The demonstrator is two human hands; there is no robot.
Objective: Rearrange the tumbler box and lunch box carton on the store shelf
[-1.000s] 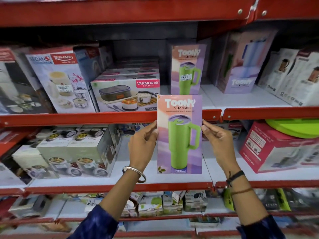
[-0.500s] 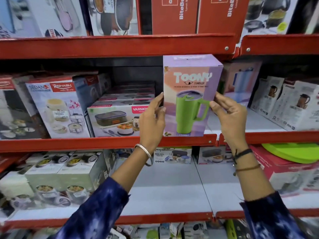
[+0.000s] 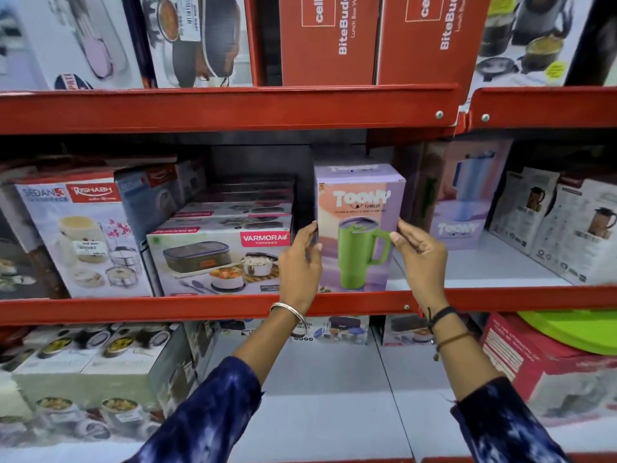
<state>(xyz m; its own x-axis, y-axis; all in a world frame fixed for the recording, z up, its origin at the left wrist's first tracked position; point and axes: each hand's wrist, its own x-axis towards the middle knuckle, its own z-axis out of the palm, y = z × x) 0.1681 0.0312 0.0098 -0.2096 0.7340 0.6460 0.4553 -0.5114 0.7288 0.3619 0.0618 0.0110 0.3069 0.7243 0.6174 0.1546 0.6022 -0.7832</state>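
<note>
We hold the tumbler box, lilac and peach with a green mug printed on it, upright on the red shelf, our left hand and right hand pressed to its sides, beside the lunch box carton.

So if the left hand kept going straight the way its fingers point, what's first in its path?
The left hand points up and into the shelf along the side of the tumbler box. Beyond it the dark gap beside the Varmora lunch box carton looks free, probably to the back panel; depth is unclear.

Tumbler box between both hands
</note>
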